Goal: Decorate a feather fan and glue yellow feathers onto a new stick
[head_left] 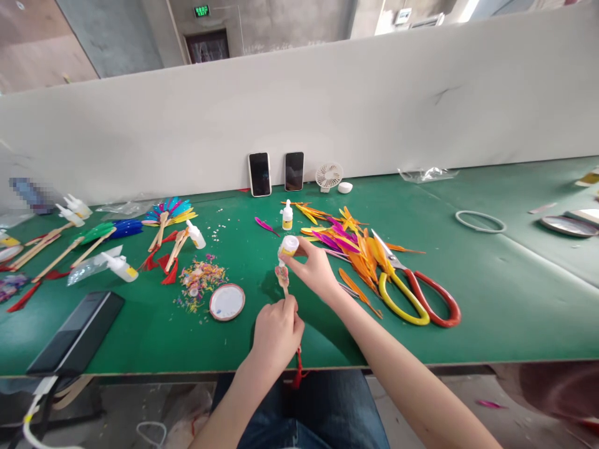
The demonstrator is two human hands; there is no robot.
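Just right of the white dish [227, 303], my left hand [278, 327] closes round a wooden stick [284, 287], hiding its middle; a red tassel [298, 373] hangs nearer me. Farther back than the dish, my right hand [311, 268] pinches a white bottle [289, 245], tipped down over the stick's patchy head; I can't tell whether they touch. Well right of the dish, orange feathers [367, 265] overlap scissors [415, 292].

Left hand [279, 327] hides lower part of the wooden stick [283, 282]; right hand [312, 269] covers part of the white bottle [291, 244], print too small to read. Blue item [30, 194] far left: pixelated, can't identify. White cable [27, 430] cut off by bottom edge.
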